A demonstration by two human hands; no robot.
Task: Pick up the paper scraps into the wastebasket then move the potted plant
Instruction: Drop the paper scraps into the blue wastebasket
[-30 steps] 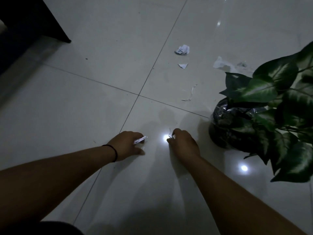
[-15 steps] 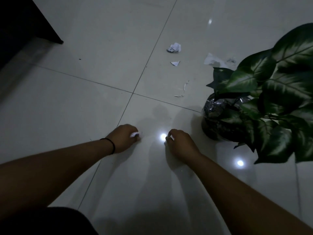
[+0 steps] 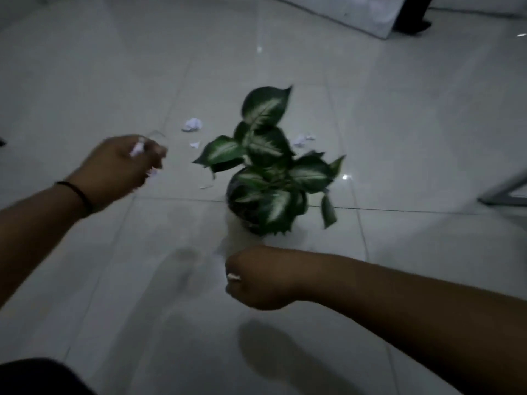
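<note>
Both hands have lifted off the floor, left hand point(image 3: 119, 169) and right hand point(image 3: 256, 277) fingers gripping scraps; potted plant point(image 3: 268, 166) between them.

- The left hand point(image 3: 119, 169) is raised at the left, back of the hand up, fingers curled closed around small white paper bits point(image 3: 137, 149).
- A thin dark band point(image 3: 78, 195) circles the left wrist; the bare forearm runs down to the lower left edge.
- The right hand point(image 3: 259, 279) is closer to the camera than the left, closed in a loose fist around a small white scrap point(image 3: 233, 277).
- The bare right forearm stretches away to the lower right corner.
- Both hands look blurred.
</note>
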